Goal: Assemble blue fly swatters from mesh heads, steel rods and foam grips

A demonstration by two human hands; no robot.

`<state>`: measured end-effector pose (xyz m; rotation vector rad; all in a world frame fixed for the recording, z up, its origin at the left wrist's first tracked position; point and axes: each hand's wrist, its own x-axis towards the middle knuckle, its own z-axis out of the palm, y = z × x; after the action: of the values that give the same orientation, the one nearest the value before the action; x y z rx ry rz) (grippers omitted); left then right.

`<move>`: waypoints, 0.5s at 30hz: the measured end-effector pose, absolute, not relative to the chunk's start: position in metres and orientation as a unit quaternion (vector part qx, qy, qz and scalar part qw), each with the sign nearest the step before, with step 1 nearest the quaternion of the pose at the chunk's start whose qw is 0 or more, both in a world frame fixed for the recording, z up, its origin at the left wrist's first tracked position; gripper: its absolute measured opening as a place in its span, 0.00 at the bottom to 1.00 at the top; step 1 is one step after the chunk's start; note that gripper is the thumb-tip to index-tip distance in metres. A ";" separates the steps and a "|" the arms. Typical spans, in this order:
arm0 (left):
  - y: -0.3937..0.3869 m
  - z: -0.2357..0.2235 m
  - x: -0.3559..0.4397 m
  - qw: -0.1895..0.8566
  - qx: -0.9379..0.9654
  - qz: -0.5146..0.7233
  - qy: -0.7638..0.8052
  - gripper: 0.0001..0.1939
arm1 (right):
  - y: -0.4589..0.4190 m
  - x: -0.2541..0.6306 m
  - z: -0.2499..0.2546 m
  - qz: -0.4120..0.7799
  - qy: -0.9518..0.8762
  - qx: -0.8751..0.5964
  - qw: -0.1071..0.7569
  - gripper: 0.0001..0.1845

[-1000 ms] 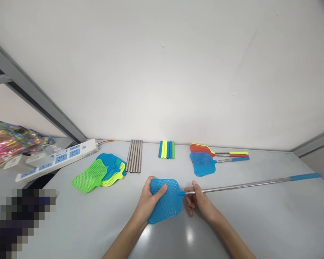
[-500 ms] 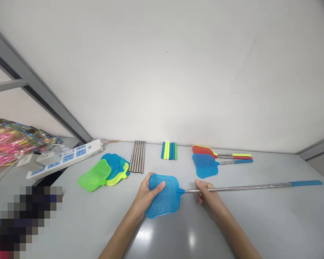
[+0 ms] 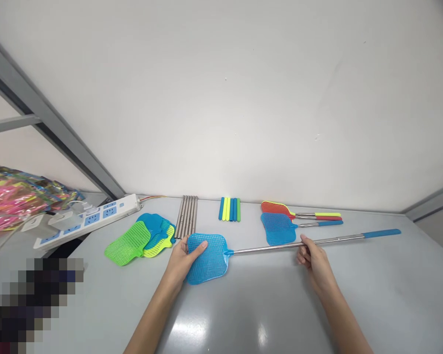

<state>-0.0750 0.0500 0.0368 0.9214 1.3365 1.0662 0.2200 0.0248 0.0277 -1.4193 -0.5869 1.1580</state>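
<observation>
A blue fly swatter (image 3: 208, 260) with an extended telescopic metal rod and a blue grip stretches across the table. My left hand (image 3: 182, 258) is closed on its mesh head, thumb on top and fingers underneath. Partway along the rod, my right hand (image 3: 313, 256) pinches the metal between thumb and curled fingers. Behind the rod lie several swatters with short rods, among them a blue one (image 3: 279, 229) and a red one (image 3: 276, 210).
Loose mesh heads, a green one (image 3: 128, 244) in front, lie at left. Several metal rods (image 3: 186, 216) and coloured grips (image 3: 229, 209) line the wall side. A power strip (image 3: 107, 216) with plugged adapters and plastic-bagged goods (image 3: 18, 199) are at far left.
The held swatter has moved left, its rod now tilting up slightly toward the right. My right hand has slid along the rod, away from the head toward the blue grip.
</observation>
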 end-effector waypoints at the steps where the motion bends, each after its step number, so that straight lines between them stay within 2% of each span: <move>1: 0.051 0.035 -0.077 0.563 0.390 0.459 0.566 0.20 | 0.024 0.221 0.028 0.487 -0.257 -0.608 0.572 0.23; 10: 0.057 0.026 -0.086 0.493 0.423 0.507 0.566 0.20 | 0.024 0.226 0.029 0.445 -0.253 -0.601 0.613 0.21; 15: 0.060 0.019 -0.089 0.420 0.430 0.533 0.595 0.21 | 0.026 0.230 0.028 0.456 -0.234 -0.563 0.648 0.11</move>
<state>-0.0895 0.0598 0.0195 1.0784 1.4915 1.3357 0.2301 0.0259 0.0278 -1.2796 -0.5315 1.0376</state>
